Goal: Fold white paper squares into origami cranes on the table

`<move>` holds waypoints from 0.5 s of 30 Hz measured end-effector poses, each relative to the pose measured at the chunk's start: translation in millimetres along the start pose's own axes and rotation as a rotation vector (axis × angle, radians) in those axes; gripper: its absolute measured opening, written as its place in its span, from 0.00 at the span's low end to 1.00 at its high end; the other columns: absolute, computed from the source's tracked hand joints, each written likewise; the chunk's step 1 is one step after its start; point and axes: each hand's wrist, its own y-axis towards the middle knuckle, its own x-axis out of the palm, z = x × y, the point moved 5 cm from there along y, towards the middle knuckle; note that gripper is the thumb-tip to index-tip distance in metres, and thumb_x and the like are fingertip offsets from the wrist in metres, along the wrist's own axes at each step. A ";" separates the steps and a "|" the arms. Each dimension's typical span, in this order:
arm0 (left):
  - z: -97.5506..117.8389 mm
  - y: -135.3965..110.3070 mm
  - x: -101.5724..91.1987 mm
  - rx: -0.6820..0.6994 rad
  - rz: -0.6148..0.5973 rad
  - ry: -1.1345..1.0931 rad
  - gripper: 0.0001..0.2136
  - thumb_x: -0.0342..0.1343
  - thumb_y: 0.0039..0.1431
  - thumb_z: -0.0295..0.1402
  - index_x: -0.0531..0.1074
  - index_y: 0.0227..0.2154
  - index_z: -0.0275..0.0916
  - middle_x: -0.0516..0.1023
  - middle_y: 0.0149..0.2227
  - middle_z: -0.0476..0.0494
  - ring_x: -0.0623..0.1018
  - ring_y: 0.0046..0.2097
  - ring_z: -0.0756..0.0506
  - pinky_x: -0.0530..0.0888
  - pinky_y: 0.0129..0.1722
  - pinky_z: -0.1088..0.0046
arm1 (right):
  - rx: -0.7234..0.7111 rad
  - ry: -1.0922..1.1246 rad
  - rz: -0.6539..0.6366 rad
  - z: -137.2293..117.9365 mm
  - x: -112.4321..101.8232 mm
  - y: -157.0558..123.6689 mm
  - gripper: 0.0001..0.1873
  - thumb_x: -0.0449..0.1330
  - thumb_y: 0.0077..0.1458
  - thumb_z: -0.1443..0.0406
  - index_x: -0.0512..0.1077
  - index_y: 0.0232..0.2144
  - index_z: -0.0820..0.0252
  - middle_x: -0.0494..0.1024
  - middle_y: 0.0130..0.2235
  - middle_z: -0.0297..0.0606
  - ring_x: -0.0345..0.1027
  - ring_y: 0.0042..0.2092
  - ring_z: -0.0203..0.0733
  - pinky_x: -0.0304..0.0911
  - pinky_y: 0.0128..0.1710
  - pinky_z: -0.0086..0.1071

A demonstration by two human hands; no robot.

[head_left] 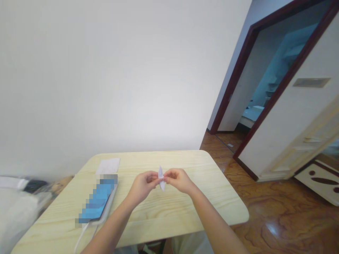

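White folded paper [161, 178], narrow and pointed, stands upright between your left hand [143, 187] and right hand [178, 180]; your hands are together, fingertips pinching it above the pale wooden table [169, 162]. Left of your hands lie a blurred blue phone [97, 199] with a white cable [82, 236] and, farther along, a paper note [108, 166]. A polished wood floor [275, 208] spreads right, toward an open doorway [265, 70].

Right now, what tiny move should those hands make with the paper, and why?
I'd guess: press the crease of the folded paper a little firmer, because the left hand and right hand pinch its middle while both pointed ends stick out loose.
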 end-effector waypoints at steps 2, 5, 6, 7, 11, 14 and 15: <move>2.3 -0.9 0.3 0.022 -0.001 0.002 0.11 0.57 0.45 0.39 0.72 0.29 0.35 0.78 0.27 0.44 0.75 0.27 0.48 0.69 0.25 0.76 | 0.016 0.050 0.001 4.9 0.1 1.5 0.14 0.63 0.40 0.58 0.73 0.26 0.63 0.75 0.26 0.36 0.67 0.28 0.36 0.62 0.29 0.30; 3.2 -1.5 0.9 0.081 0.021 0.031 0.11 0.56 0.47 0.38 0.72 0.29 0.35 0.78 0.29 0.43 0.76 0.30 0.47 0.70 0.30 0.74 | 0.006 0.031 0.029 7.3 0.1 2.0 0.13 0.63 0.40 0.58 0.73 0.28 0.62 0.75 0.27 0.36 0.67 0.28 0.36 0.62 0.28 0.29; 2.8 -1.6 1.1 0.100 0.036 0.042 0.10 0.56 0.48 0.38 0.72 0.29 0.35 0.78 0.29 0.43 0.76 0.31 0.46 0.71 0.31 0.73 | -0.019 -0.011 0.055 5.5 -0.5 1.8 0.12 0.63 0.41 0.59 0.73 0.27 0.61 0.75 0.27 0.36 0.67 0.28 0.36 0.62 0.28 0.29; 2.1 -1.7 1.2 0.114 0.054 0.051 0.10 0.56 0.48 0.38 0.71 0.29 0.35 0.78 0.29 0.43 0.76 0.31 0.47 0.71 0.31 0.73 | -0.054 -0.068 0.090 2.5 -1.3 1.4 0.10 0.62 0.42 0.60 0.74 0.26 0.61 0.75 0.27 0.37 0.67 0.29 0.36 0.62 0.28 0.29; -0.4 -1.9 -2.6 0.162 0.165 0.118 0.11 0.55 0.48 0.38 0.70 0.31 0.37 0.76 0.31 0.44 0.75 0.33 0.47 0.70 0.30 0.73 | -0.222 -0.299 0.203 -15.2 -3.4 -1.7 0.06 0.60 0.47 0.63 0.73 0.24 0.60 0.73 0.26 0.36 0.65 0.28 0.35 0.60 0.26 0.27; -3.6 -2.2 -8.2 0.146 0.212 0.187 0.13 0.54 0.48 0.42 0.71 0.32 0.37 0.75 0.30 0.44 0.74 0.32 0.47 0.68 0.29 0.74 | -0.353 -0.390 0.281 -27.4 -6.4 -6.6 0.05 0.57 0.50 0.65 0.73 0.26 0.59 0.73 0.27 0.36 0.65 0.30 0.35 0.61 0.28 0.27; -7.1 -1.7 -8.4 0.095 0.179 0.164 0.15 0.52 0.49 0.44 0.71 0.31 0.36 0.74 0.28 0.45 0.73 0.30 0.48 0.68 0.28 0.74 | -0.398 -0.402 0.302 -30.3 -7.6 -9.0 0.05 0.56 0.51 0.66 0.73 0.27 0.58 0.73 0.27 0.36 0.66 0.31 0.36 0.61 0.29 0.28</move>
